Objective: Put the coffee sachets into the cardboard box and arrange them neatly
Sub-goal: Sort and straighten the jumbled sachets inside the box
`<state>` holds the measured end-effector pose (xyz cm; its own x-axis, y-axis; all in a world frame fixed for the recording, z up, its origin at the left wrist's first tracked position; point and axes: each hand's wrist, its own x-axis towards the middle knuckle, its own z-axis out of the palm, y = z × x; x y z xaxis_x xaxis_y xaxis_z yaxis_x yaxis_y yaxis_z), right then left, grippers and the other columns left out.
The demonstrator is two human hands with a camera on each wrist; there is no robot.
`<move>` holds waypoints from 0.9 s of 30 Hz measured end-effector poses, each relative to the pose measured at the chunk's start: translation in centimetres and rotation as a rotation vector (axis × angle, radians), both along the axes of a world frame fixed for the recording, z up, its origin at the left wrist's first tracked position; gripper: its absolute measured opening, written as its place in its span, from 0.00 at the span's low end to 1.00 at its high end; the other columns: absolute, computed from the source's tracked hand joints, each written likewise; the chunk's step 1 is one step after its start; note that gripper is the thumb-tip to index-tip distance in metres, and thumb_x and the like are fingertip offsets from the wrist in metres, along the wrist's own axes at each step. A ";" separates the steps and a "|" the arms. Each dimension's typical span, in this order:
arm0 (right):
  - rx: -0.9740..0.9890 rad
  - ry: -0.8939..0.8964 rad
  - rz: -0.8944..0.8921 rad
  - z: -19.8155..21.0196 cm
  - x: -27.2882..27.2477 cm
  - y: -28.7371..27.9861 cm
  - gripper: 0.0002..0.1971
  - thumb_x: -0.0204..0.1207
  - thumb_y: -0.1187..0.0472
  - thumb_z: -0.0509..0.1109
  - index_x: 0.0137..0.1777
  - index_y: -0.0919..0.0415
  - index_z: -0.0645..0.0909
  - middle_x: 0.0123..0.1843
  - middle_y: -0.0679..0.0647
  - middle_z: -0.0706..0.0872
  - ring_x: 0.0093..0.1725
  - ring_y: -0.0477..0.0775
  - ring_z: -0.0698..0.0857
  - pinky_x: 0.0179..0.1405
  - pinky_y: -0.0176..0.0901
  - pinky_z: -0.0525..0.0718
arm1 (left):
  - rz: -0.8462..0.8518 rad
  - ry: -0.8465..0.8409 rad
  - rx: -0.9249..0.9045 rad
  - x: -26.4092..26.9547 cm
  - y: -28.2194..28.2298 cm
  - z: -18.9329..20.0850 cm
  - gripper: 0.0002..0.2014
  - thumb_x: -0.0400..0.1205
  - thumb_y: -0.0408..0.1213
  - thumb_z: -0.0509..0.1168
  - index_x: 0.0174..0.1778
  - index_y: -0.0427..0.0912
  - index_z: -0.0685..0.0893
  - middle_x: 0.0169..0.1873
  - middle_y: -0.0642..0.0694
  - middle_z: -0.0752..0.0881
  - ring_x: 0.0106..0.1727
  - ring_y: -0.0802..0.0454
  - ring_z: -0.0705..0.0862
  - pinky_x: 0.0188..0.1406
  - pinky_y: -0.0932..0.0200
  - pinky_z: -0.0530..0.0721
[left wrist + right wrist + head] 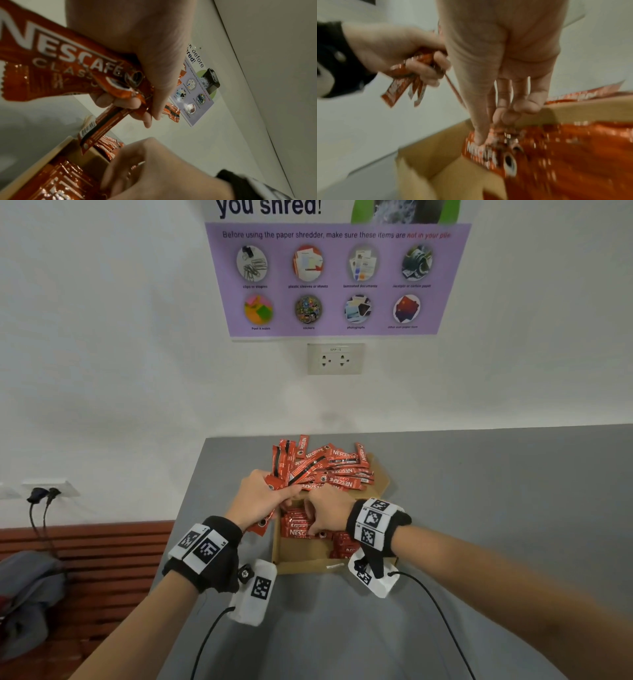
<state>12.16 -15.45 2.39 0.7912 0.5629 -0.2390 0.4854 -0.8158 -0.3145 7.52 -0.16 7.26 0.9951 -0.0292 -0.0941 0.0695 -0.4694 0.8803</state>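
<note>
Gripping a fanned bunch of red foil Nescafé coffee sachets [274,491], the left hand [260,501] hangs just over the left rim of the open brown cardboard box [301,556], its fingers curled round the middle of the bunch so that the ends stick out above and below the fist. The left wrist view shows the same clutch from close by, thumb and fingers [120,101] pinching several sachets together, one long strip dangling toward the box. The right hand [325,515] reaches down inside the box, thumb and fingertips [503,115] pressing on the top of a packed row of red sachets [301,527] standing side by side against the box's right portion; whether it pinches one of them or only pushes on them cannot be told through the blur. A loose heap of more red sachets [332,467] lies on the far flap of the box. The box sits on a grey tabletop [479,508] beneath a purple paper-shredder poster [335,278] and a white wall socket [335,359].
</note>
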 end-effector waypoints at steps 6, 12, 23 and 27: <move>0.653 -0.026 -0.127 4.1 -0.1 -2.7 0.22 0.76 0.76 0.56 0.68 0.63 0.74 0.56 0.53 0.82 0.42 0.44 0.82 0.39 0.28 0.80 | -0.047 0.048 0.075 0.1 1.4 -1.0 0.07 0.76 0.39 0.72 0.36 0.40 0.87 0.25 0.51 0.87 0.25 0.60 0.84 0.28 0.70 0.82; 0.627 -0.136 -0.003 4.8 -1.5 -2.7 0.10 0.78 0.62 0.68 0.56 0.62 0.86 0.52 0.53 0.89 0.50 0.41 0.84 0.54 0.28 0.79 | -0.148 0.019 0.094 0.0 0.1 -0.2 0.07 0.77 0.41 0.71 0.35 0.43 0.86 0.25 0.52 0.86 0.23 0.67 0.82 0.25 0.77 0.76; 0.890 -0.454 0.001 3.8 -2.0 -4.6 0.10 0.65 0.75 0.76 0.44 0.62 0.90 0.49 0.50 0.87 0.52 0.39 0.81 0.58 0.25 0.76 | -0.052 0.032 -0.077 -0.2 -0.2 1.5 0.12 0.81 0.41 0.66 0.40 0.35 0.87 0.28 0.47 0.88 0.16 0.63 0.76 0.20 0.74 0.74; 0.757 -0.244 -0.009 4.5 -1.7 -5.2 0.16 0.68 0.68 0.76 0.56 0.57 0.87 0.56 0.49 0.85 0.55 0.41 0.81 0.62 0.31 0.77 | -0.045 0.033 -0.086 -0.2 -0.1 1.5 0.10 0.79 0.40 0.68 0.43 0.35 0.87 0.19 0.53 0.85 0.16 0.62 0.75 0.19 0.72 0.73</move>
